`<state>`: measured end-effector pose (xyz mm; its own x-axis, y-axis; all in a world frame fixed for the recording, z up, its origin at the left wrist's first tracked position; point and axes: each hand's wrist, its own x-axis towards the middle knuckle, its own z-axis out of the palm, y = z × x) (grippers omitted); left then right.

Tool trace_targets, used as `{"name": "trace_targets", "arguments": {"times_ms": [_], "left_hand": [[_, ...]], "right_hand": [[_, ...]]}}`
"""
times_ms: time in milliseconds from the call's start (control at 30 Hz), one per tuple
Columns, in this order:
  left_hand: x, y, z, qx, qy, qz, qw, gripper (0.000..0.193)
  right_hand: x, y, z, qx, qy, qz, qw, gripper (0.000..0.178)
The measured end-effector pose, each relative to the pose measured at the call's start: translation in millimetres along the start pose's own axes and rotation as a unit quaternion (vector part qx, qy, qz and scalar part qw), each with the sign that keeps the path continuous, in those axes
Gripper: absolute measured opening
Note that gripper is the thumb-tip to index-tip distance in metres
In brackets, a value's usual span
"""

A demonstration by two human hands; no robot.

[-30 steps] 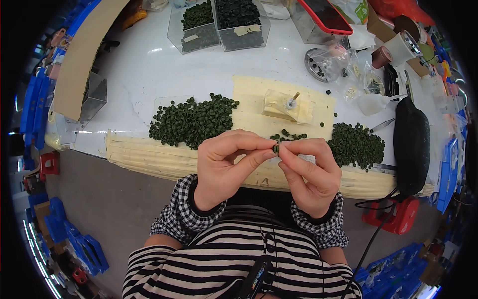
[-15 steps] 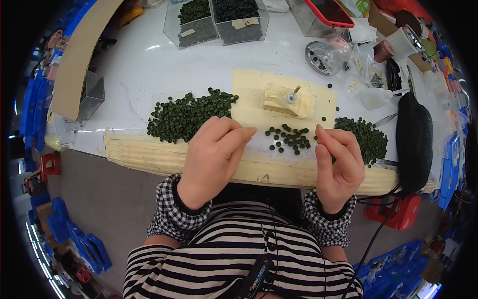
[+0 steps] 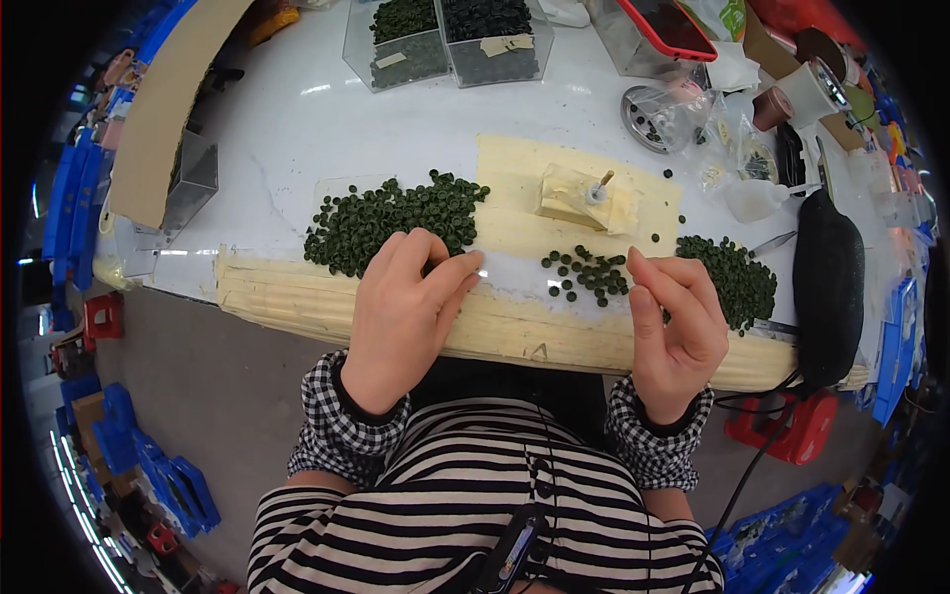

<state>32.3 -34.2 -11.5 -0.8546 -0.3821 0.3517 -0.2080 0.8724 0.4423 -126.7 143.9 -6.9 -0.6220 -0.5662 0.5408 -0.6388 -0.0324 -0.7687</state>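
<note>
My left hand (image 3: 401,312) is over the right front edge of a big pile of small dark green round pieces (image 3: 371,223). Its fingers are bent, with thumb and index finger together at the tips; whatever they may hold is hidden. To the right, my right hand (image 3: 681,322) hovers palm inward, fingers half curled. A small gap shows between its thumb and index tips, and I see nothing in it. Between the hands lies a small scatter of the same pieces (image 3: 589,272). Another pile (image 3: 727,280) sits just beyond my right hand.
A taped block with an upright pin (image 3: 588,198) stands on yellowish tape (image 3: 505,188). Two clear bins (image 3: 495,61) of pieces are at the back. At right lie a black pouch (image 3: 827,287), tweezers (image 3: 774,243) and a red-cased phone (image 3: 673,28). Padding (image 3: 287,297) lines the front edge.
My left hand has moved slightly left, away from the small scatter and closer to the left pile. The right hand stays nearly where it was. The whole view has shifted a little.
</note>
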Motion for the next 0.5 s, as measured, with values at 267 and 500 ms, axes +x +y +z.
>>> {"name": "trace_targets", "arguments": {"times_ms": [267,500], "left_hand": [[5.4,3.0,1.7,-0.09,0.042,-0.004,0.995,0.014],[5.9,25.9,2.1,-0.571,-0.014,-0.164,0.804,0.02]], "right_hand": [[16.3,1.4,-1.3,-0.078,0.018,-0.014,0.997,0.025],[58.4,10.8,13.8,-0.198,-0.023,-0.056,0.978,0.014]]}}
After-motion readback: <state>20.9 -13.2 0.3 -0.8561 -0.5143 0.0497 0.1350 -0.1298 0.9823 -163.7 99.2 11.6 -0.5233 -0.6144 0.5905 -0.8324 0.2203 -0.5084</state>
